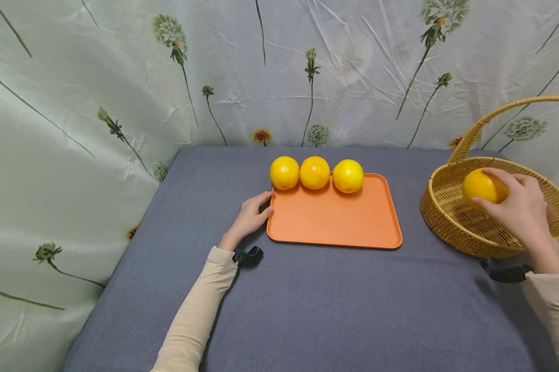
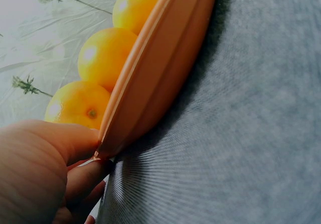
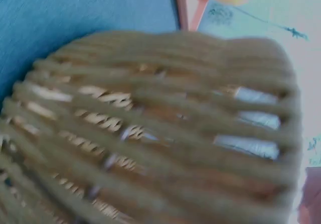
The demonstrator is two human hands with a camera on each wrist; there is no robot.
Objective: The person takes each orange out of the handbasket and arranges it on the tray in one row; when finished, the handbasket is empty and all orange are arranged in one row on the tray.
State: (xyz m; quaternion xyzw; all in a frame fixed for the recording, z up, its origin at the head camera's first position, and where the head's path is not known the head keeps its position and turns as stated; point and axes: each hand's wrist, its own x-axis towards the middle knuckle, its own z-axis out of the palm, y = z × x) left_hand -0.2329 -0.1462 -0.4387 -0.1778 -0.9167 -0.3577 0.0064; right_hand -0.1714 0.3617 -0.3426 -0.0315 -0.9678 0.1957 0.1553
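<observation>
My left hand (image 1: 250, 216) is at the left edge of an orange tray (image 1: 330, 222). In the left wrist view, the thumb and a finger of that hand (image 2: 40, 169) pinch the tray's rim (image 2: 155, 68). Three oranges stand in a row along the tray's back side: a left one (image 1: 284, 173), a middle one (image 1: 314, 172) and a right one (image 1: 348, 176). On the right, my right hand (image 1: 523, 206) holds another orange (image 1: 481, 187) over the wicker basket (image 1: 451, 227). The basket's woven side (image 3: 150, 113) fills the right wrist view and hides most of that hand.
A tall arched handle (image 1: 475, 129) rises from the basket. The table wears a grey-blue cloth (image 1: 326, 305). Behind and to the left hangs a pale curtain (image 1: 242, 77) with a dandelion print.
</observation>
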